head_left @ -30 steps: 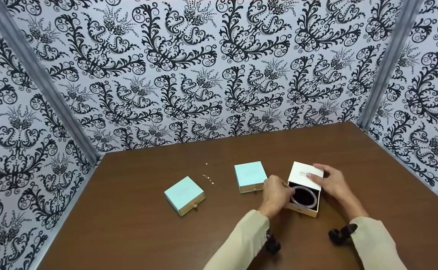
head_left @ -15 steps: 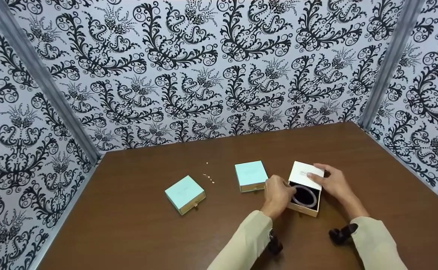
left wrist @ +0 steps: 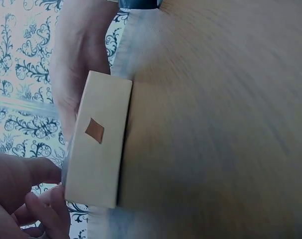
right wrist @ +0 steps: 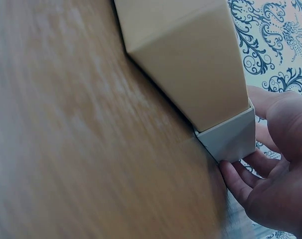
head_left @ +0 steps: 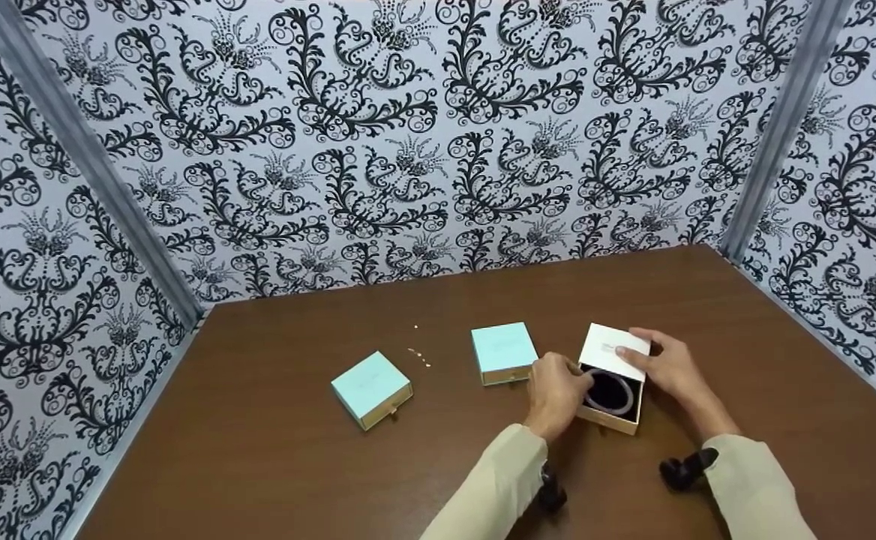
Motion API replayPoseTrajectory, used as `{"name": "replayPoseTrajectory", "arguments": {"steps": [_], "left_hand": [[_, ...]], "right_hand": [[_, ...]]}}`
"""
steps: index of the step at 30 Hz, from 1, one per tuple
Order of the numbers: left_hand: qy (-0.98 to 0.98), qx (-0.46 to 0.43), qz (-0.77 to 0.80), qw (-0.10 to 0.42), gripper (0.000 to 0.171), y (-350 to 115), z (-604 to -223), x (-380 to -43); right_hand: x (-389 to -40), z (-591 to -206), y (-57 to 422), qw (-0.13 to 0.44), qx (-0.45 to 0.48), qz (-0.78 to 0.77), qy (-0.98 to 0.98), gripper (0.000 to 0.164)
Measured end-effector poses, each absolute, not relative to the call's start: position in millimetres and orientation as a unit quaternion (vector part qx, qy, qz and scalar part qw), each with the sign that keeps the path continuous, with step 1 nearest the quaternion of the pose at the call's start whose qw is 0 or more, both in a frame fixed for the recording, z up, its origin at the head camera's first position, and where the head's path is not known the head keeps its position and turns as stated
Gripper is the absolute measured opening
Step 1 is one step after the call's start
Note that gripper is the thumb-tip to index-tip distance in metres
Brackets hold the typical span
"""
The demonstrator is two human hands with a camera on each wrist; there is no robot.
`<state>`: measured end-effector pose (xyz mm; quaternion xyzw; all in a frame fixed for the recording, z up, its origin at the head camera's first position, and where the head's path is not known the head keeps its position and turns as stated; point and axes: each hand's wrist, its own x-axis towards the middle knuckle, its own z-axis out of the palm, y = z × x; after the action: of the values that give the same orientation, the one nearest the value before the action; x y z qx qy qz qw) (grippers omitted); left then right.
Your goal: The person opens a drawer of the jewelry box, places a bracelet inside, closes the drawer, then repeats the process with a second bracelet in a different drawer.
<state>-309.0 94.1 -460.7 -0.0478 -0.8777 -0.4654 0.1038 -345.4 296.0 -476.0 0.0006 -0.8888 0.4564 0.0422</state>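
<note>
A small gift box sits on the brown table, its drawer (head_left: 609, 422) slid partway out of a white sleeve (head_left: 601, 343). Inside the drawer's dark lining lies a pale, translucent bangle (head_left: 630, 399). My left hand (head_left: 556, 390) pinches the bangle at its left side, with the fingertips reaching over the drawer edge. My right hand (head_left: 667, 366) holds the sleeve, thumb on top and fingers round its far side. In the left wrist view, the drawer front shows a brown diamond-shaped tab (left wrist: 94, 130). The right wrist view shows fingers (right wrist: 235, 180) against the sleeve's side.
Two closed turquoise boxes with gold drawer fronts stand to the left, one box (head_left: 504, 349) right beside my left hand and another box (head_left: 372, 386) farther off. Several tiny pale bits (head_left: 419, 355) lie between them. Patterned walls (head_left: 378, 150) enclose the table (head_left: 295, 472).
The bangle's left side has shifted slightly right and sits lower in the drawer, my left hand moving slightly with it. My right hand keeps its hold on the sleeve.
</note>
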Motion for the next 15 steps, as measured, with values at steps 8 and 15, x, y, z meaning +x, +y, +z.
{"name": "replayPoseTrajectory", "arguments": {"steps": [8, 15], "left_hand": [[-0.880, -0.061, -0.455, 0.121, 0.025, 94.2, -462.0, -307.8], [-0.903, -0.050, -0.402, 0.145, 0.030, 95.1, -462.8, -308.5]], "right_hand": [[-345.8, -477.1, 296.4, 0.048, -0.004, 0.455, -0.889, 0.069], [-347.4, -478.0, 295.9, 0.045, -0.005, 0.460, -0.887, 0.071]]}}
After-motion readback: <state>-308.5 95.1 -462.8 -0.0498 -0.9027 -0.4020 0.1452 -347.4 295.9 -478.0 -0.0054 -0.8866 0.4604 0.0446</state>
